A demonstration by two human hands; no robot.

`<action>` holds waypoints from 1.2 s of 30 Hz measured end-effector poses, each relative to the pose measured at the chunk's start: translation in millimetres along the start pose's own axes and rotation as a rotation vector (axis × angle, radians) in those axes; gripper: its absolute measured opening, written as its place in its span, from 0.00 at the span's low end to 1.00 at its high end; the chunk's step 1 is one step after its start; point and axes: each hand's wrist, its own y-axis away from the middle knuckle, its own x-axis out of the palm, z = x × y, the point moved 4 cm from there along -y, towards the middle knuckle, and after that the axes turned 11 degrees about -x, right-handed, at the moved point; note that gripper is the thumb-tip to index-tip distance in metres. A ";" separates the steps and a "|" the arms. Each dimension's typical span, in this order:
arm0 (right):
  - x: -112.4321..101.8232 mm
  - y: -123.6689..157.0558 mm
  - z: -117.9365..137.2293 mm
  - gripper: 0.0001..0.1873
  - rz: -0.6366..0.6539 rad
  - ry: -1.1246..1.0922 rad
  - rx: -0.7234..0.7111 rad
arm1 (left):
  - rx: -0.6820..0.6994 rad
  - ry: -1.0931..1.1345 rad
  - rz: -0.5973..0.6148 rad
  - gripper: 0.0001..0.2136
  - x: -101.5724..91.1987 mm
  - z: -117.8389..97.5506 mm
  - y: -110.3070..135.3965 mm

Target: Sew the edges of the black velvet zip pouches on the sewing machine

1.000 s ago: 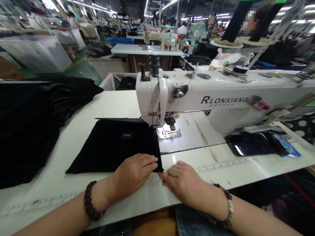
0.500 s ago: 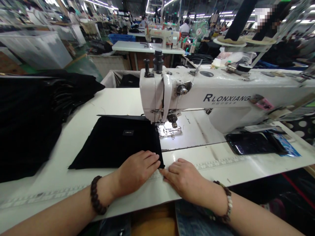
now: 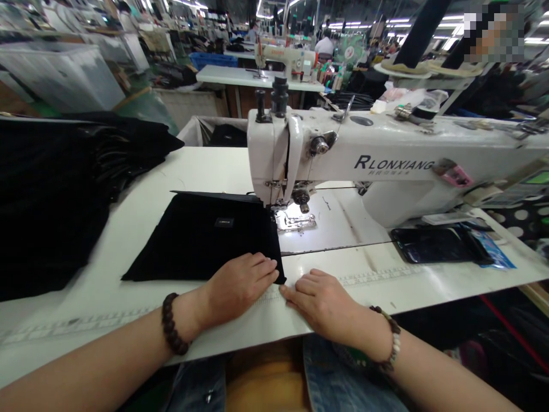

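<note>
A flat black fabric piece (image 3: 193,246) with a small dark label (image 3: 224,222) lies on the white sewing table (image 3: 206,171). Its right edge runs beneath the presser foot area of a white sewing machine (image 3: 386,160); the needle itself is hard to make out. My left hand (image 3: 242,286) rests on the near right part of the fabric, fingers stretched forward and close together, thumb hidden. Beside the near right corner, my right hand (image 3: 321,300) lies on the table with its thumb reaching to that corner. Its fingers are loosely bent, apart from the thumb, with nothing visible in them.
A heap of black fabric (image 3: 47,200) covers the table's left side. A dark phone (image 3: 429,245) and a blue packet (image 3: 493,249) lie at the right. Ruler markings (image 3: 377,277) run along the front. Behind the table stands a bin (image 3: 197,133) with black pieces.
The whole view has shifted slightly, so the table and machine appear higher. Both hands keep nearly the same place at the fabric's near right corner.
</note>
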 end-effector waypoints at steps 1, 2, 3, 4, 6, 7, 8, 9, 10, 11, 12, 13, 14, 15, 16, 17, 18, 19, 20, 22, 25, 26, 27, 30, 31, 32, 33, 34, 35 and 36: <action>-1.5 1.8 0.7 0.10 -0.028 0.003 -0.007 | 0.002 -0.002 -0.005 0.13 -0.4 -0.3 0.1; -3.1 3.6 1.3 0.09 -0.057 0.006 -0.011 | 0.004 -0.003 -0.009 0.13 -0.9 -0.6 0.0; -4.5 5.2 1.8 0.09 -0.084 0.011 -0.011 | 0.006 -0.003 -0.011 0.13 -1.5 -0.9 -0.4; -5.7 6.5 2.4 0.09 -0.108 0.017 -0.012 | 0.008 -0.004 -0.012 0.13 -2.0 -1.2 -0.9; -7.2 7.7 3.5 0.10 -0.137 0.037 -0.017 | 0.009 -0.006 -0.011 0.13 -2.8 -1.6 -1.9; -7.5 7.6 3.9 0.10 -0.143 0.053 -0.019 | 0.009 -0.008 -0.011 0.13 -3.1 -1.7 -2.3; -7.4 6.9 4.2 0.12 -0.137 0.071 -0.018 | 0.009 -0.009 -0.015 0.13 -3.4 -1.7 -2.6; -6.9 5.7 4.3 0.13 -0.120 0.090 -0.013 | 0.006 -0.010 -0.017 0.13 -3.7 -1.5 -2.6; -6.0 4.2 4.1 0.15 -0.093 0.103 -0.004 | 0.004 -0.010 -0.014 0.13 -3.8 -1.3 -2.4; -5.0 2.6 3.9 0.15 -0.057 0.111 0.007 | 0.003 -0.008 -0.011 0.13 -3.9 -1.0 -1.9; -4.1 0.9 3.7 0.15 -0.021 0.113 0.018 | 0.004 -0.005 -0.007 0.13 -4.0 -0.6 -1.2; -3.5 -0.6 3.7 0.15 0.011 0.114 0.023 | 0.006 0.002 -0.006 0.13 -4.3 -0.2 -0.4; -3.3 -2.0 3.7 0.15 0.037 0.114 0.025 | 0.012 0.013 -0.007 0.13 -4.9 0.3 0.6; -3.4 -3.2 3.7 0.15 0.058 0.113 0.024 | 0.018 0.026 -0.009 0.13 -5.5 0.8 1.6; -3.7 -4.2 3.7 0.15 0.075 0.111 0.019 | 0.024 0.041 -0.016 0.13 -6.4 1.4 2.4; -4.2 -5.0 3.5 0.16 0.089 0.107 0.012 | 0.026 0.054 -0.019 0.13 -7.0 2.1 3.1; -4.5 -5.7 3.0 0.16 0.102 0.101 0.008 | 0.027 0.065 -0.017 0.13 -7.2 2.9 3.5; -4.6 -6.4 2.4 0.16 0.113 0.095 0.002 | 0.026 0.074 -0.018 0.13 -7.2 3.8 3.7; -4.5 -7.1 1.3 0.16 0.123 0.090 0.000 | 0.023 0.081 -0.019 0.13 -6.9 4.9 3.6; -3.6 -8.7 -1.9 0.16 0.133 0.089 0.003 | 0.013 0.099 -0.019 0.13 -5.3 7.8 2.8; -1.1 -12.5 -9.2 0.15 0.128 0.099 0.022 | -0.006 0.135 -0.021 0.11 -1.3 14.9 0.5; -0.2 -14.3 -12.1 0.15 0.124 0.104 0.029 | -0.009 0.143 -0.022 0.11 0.2 17.9 -0.5; 0.4 -16.4 -15.0 0.15 0.121 0.111 0.033 | -0.007 0.148 -0.030 0.11 1.4 20.9 -1.6; 1.2 -23.8 -24.8 0.16 0.130 0.134 0.049 | -0.001 0.132 -0.064 0.10 3.9 30.7 -5.9; 1.0 -26.4 -28.2 0.16 0.138 0.143 0.050 | 0.000 0.124 -0.075 0.10 4.5 34.0 -7.4; 0.7 -29.1 -31.7 0.16 0.147 0.152 0.051 | 0.000 0.116 -0.082 0.10 5.3 37.3 -9.0; 0.3 -31.7 -35.2 0.16 0.154 0.160 0.051 | -0.003 0.106 -0.082 0.10 6.4 40.5 -10.6; -0.1 -34.2 -39.0 0.15 0.163 0.169 0.055 | -0.004 0.098 -0.076 0.11 7.8 43.7 -12.2; -0.3 -36.6 -42.8 0.15 0.171 0.179 0.060 | -0.003 0.089 -0.067 0.11 9.4 46.6 -13.7; -0.3 -38.8 -46.6 0.14 0.179 0.188 0.067 | -0.004 0.079 -0.053 0.11 11.1 49.7 -15.3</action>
